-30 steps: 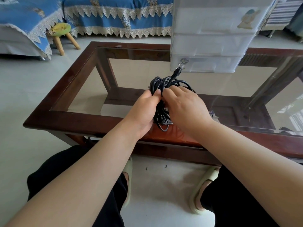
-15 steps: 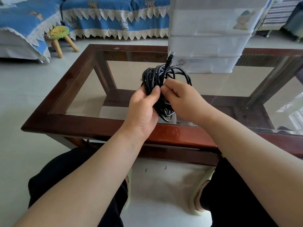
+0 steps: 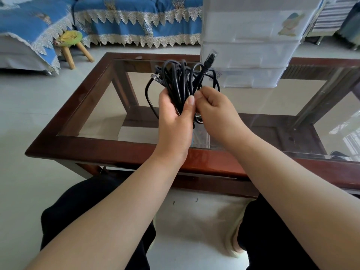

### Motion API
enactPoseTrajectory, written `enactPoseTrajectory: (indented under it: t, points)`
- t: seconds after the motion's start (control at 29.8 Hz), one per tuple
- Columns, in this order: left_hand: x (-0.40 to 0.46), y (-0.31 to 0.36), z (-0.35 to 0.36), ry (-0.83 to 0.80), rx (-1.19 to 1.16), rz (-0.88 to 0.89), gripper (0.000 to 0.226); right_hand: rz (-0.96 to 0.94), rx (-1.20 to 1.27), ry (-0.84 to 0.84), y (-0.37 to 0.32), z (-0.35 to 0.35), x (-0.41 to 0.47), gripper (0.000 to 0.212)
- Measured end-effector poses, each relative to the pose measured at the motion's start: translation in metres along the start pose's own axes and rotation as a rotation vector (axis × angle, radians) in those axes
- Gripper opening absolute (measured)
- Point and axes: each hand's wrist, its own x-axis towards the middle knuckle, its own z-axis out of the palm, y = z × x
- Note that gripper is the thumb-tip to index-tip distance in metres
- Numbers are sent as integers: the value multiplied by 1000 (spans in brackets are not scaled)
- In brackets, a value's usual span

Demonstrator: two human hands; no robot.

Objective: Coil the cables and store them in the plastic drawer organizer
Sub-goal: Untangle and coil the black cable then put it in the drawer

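A bundle of black cable (image 3: 180, 80) is held up above the glass coffee table (image 3: 101, 151). My left hand (image 3: 175, 121) grips the bundle from the left, thumb across the strands. My right hand (image 3: 216, 110) pinches the strands on the right side. One clear plug sticks up at the top right of the bundle, another points left. The white plastic drawer organizer (image 3: 251, 41) stands on the table behind the bundle, its drawers closed.
A small green-topped wooden stool (image 3: 71, 42) stands on the floor at the far left. A blue sofa with lace trim (image 3: 136, 22) runs along the back. My knees and slippered feet sit under the table's near edge.
Both hands have lifted the cable bundle off the table's near edge and raised it. The loops have spread out, and a second plug now shows at the left.
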Motion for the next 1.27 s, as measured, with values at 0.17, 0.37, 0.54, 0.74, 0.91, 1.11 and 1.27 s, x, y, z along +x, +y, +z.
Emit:
enactPoseTrajectory:
  t: [0.17,0.37,0.54,0.74,0.91,1.11,1.27]
  points:
    - [-1,2,-4,-81,116,87,36,250,356,-171,-2,-6,5,40]
    - [1,11,-12,-214,404,271,39,605,667,-407,1,-24,10,40]
    - [6,22,-24,-431,651,505,41,775,908,-549,7,-29,5,37]
    - [12,24,-30,-563,837,751,36,785,814,-608,11,-35,4,36]
    - [16,23,-36,-624,996,898,35,691,665,-647,21,-43,5,49]
    - [12,21,-42,-666,1048,955,33,632,627,-507,31,-50,0,43]
    - [5,16,-50,-563,1067,964,42,515,662,-457,48,-46,-9,34]
